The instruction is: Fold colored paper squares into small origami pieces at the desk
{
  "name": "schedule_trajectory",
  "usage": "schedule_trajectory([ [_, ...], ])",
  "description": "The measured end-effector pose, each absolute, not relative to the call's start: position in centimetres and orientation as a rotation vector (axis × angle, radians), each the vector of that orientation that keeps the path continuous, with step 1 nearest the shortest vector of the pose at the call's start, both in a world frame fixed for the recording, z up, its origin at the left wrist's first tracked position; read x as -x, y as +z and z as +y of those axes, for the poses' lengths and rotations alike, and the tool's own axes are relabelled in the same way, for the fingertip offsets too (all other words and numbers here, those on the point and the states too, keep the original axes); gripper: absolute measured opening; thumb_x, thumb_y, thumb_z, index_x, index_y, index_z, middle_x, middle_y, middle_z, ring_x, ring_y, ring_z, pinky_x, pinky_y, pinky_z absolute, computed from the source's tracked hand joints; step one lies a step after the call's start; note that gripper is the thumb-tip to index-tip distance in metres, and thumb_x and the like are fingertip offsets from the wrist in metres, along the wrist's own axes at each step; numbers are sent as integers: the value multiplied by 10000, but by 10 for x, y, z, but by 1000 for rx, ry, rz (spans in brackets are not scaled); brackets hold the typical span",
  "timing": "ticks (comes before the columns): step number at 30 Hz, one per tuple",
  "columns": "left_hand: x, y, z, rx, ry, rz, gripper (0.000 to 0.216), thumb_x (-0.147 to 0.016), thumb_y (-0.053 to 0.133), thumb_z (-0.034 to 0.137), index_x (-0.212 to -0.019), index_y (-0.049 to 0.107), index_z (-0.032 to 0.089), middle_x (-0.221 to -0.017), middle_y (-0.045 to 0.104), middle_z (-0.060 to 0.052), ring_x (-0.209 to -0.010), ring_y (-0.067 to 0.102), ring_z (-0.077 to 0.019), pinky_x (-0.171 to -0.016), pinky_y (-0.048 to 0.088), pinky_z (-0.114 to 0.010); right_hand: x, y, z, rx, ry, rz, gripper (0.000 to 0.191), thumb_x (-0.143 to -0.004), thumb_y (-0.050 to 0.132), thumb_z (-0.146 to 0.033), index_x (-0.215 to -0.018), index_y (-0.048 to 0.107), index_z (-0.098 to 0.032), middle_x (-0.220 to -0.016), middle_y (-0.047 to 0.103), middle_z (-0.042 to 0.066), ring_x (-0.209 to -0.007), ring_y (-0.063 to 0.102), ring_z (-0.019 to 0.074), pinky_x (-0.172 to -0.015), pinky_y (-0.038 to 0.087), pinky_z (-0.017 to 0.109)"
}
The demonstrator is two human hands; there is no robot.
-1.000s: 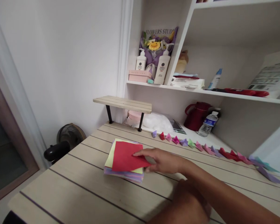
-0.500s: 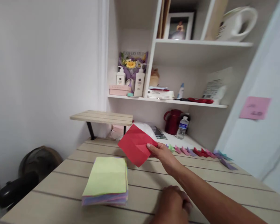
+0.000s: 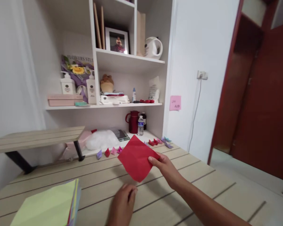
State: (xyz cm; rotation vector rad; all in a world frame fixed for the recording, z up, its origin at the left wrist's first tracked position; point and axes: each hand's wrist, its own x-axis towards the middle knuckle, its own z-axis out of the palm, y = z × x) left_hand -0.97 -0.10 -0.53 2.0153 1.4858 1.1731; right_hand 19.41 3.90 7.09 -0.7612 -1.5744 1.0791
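Note:
A square sheet of red paper (image 3: pixel 135 157) with faint creases is held up above the table, one corner toward me. My right hand (image 3: pixel 163 163) pinches its right corner between thumb and fingers. Below the sheet, my left hand (image 3: pixel 124 202) rests low over the table with its fingers curled in; nothing shows in it. At the lower left lies a stack of coloured paper (image 3: pixel 47 204), yellow on top, cut off by the frame edge. Along the table's far edge stand several small folded paper pieces (image 3: pixel 113 151), some hidden behind the red sheet.
A small raised wooden stand (image 3: pixel 42 138) is on the far left of the slatted table (image 3: pixel 103 179). Behind are a clear plastic bag (image 3: pixel 102 139), a red jug (image 3: pixel 133 122) and a water bottle (image 3: pixel 141 125). White shelves (image 3: pixel 129 105) hold bottles and boxes above.
The view has swung right, bringing a wall socket and a red door into sight. My right hand still holds the red paper; my left hand now lies below it, left of my right forearm.

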Motion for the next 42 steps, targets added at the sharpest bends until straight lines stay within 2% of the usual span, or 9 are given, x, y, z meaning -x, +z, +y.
schedule_trajectory([
  [4,25,13,-12,-1859,1340,1671,318,-861,412,357,-849,698,216,-891,716,-73,-844,663,-230,-772,515,-357,-233,54,-9,751,689,-1975,135,-890,645,-281,-968,745,-236,-1064,731,72,-1060,623,236,-1033,396,417],
  [9,28,41,-36,-1732,1517,1892,347,-845,469,464,-941,687,212,-1027,664,-79,-983,620,-246,-912,476,-405,-260,22,-64,780,101,-2522,328,-909,530,-133,-1168,663,-282,-1318,640,55,-1228,562,212,-1147,270,480],
  [12,17,36,-60,-2085,1622,1929,286,-891,477,397,-966,704,239,-1055,649,-69,-1037,612,-233,-928,449,-398,-267,9,-79,890,73,-2559,448,-897,514,-114,-1314,578,-265,-1459,523,89,-1327,484,221,-1143,302,467],
  [16,13,-1,-91,-2857,1124,1887,325,-898,511,295,-1192,647,265,-1283,661,-77,-1199,567,-276,-1080,257,-493,-271,2,-81,991,135,-2595,532,-870,509,-85,-1355,542,-300,-1534,442,49,-1427,370,253,-1148,298,506],
  [20,25,-27,-112,-3246,652,1648,491,-891,532,496,-1306,589,240,-1304,677,-60,-1186,587,-243,-1143,120,-413,-271,2,-82,1010,218,-2604,473,-880,525,-121,-1322,557,-286,-1474,522,41,-1417,391,254,-1158,286,517],
  [27,24,-25,-148,-3347,603,1536,643,-867,438,692,-1259,644,227,-1298,677,-90,-1177,586,-261,-1212,10,-450,-278,3,-113,953,233,-2585,354,-954,547,-243,-1307,552,-264,-1398,577,78,-1284,504,248,-1075,397,457],
  [32,13,-34,-165,-3286,632,1529,423,-969,398,452,-1305,602,296,-1370,629,-37,-1243,549,-252,-1214,34,-556,-284,1,-130,954,256,-2619,458,-959,549,-266,-1410,471,-280,-1359,570,102,-1218,522,278,-990,434,466],
  [37,18,-28,-162,-3330,697,1309,513,-915,470,579,-1286,608,253,-1262,703,-1,-1120,634,-181,-1239,9,-363,-282,1,-126,996,444,-2460,362,-948,530,-206,-1298,564,-296,-1209,635,80,-1102,582,246,-950,447,429],
  [42,18,-25,-166,-2590,1018,1609,544,-963,413,520,-1446,375,273,-1141,752,12,-1041,692,-146,-1045,433,-311,-272,4,-117,1198,641,-2180,364,-970,532,-327,-1332,526,-290,-1147,671,74,-1027,615,236,-889,491,383],
])
